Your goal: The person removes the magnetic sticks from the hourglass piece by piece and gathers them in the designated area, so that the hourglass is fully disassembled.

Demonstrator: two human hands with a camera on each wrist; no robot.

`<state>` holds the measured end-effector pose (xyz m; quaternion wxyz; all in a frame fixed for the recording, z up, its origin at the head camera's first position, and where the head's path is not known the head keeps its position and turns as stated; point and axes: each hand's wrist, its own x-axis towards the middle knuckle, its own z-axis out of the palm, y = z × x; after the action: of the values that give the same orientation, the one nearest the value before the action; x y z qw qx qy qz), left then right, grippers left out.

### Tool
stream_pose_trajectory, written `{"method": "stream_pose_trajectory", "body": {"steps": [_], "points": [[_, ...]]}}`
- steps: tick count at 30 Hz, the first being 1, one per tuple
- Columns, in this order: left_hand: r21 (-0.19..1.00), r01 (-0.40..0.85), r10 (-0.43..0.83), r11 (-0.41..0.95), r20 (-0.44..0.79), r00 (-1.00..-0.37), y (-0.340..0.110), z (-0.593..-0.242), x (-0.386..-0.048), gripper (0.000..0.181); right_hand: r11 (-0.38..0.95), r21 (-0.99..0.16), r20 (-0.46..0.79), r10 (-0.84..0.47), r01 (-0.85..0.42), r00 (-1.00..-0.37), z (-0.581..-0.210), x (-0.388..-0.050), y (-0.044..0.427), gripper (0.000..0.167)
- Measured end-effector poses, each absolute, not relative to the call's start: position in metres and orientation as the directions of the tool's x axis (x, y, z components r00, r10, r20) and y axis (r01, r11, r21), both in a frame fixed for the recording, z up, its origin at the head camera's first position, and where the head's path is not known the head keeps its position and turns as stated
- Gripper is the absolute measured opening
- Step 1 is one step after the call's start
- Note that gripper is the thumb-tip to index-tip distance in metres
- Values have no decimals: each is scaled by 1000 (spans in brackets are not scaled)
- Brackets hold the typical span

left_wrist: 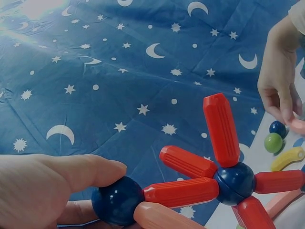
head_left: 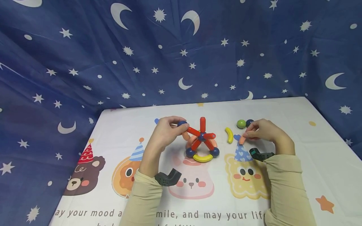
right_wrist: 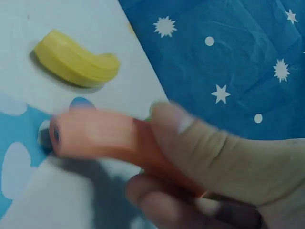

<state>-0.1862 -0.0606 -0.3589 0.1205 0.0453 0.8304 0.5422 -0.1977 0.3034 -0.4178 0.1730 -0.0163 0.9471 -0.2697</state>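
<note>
"Red sticks (left_wrist: pixel 181 192) meet at a middle ball (left_wrist: pixel 236 183); why does the left hand (head_left: pixel 167 130) pinch the blue corner ball (left_wrist: pixel 116 201)?"

"Probably to steady the frame (head_left: pixel 209 145), which stands on the white cloth (head_left: pixel 299 138)."

"And the right hand (head_left: pixel 264 129)?"

"Its thumb and fingers grip a curved pink stick (right_wrist: pixel 95 135) by one end, seemingly to leave the other free. It's over the cloth, near the loose yellow stick (head_left: pixel 229 135) and green ball (head_left: pixel 241 124)."
</note>
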Motion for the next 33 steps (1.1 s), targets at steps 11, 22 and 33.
{"method": "stream_pose_trajectory", "body": {"steps": [11, 22, 33], "points": [[916, -54, 214, 398, -150, -965, -62, -358, -187, 26, 888, -445, -397, -76, 120, -915, -420, -199, 300, 29], [908, -35, 219, 417, -137, -966, -62, -360, -187, 26, 888, -458, -428, -188, 33, -884, -426, -198, 309, 37], [904, 41, 248, 426, -73, -966, -64, -362, -188, 26, 893, -448, -431, -185, 31, -883, -425, -198, 317, 34]]}}
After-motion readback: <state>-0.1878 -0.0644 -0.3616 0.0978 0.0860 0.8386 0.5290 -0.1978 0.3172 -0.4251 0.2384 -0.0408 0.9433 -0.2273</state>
